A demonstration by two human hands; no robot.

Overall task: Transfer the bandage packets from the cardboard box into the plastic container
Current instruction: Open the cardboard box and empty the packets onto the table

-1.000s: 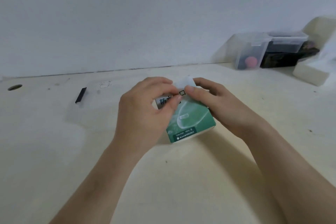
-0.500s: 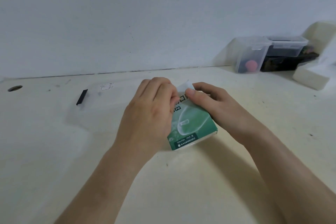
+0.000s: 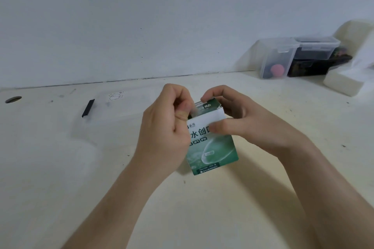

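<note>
1. The green cardboard box (image 3: 212, 151) stands upright on the bench (image 3: 60, 168), between both hands.
2. The left hand (image 3: 164, 127) is against the box's left side, with curled fingers and thumb pinching its top left corner.
3. The right hand (image 3: 242, 121) grips the box's top right, with its thumb across the opened white flap (image 3: 210, 120) and its fingers hooked over the rear edge.
4. A clear lidded tub (image 3: 277, 60) sits well behind and to the right of the box.
5. A black strip (image 3: 88, 108) lies well to the box's left.

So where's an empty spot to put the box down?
Bare table lies between the right hand and the white block, and in the near-left corner. The far right, by the clear containers, is crowded.
</note>
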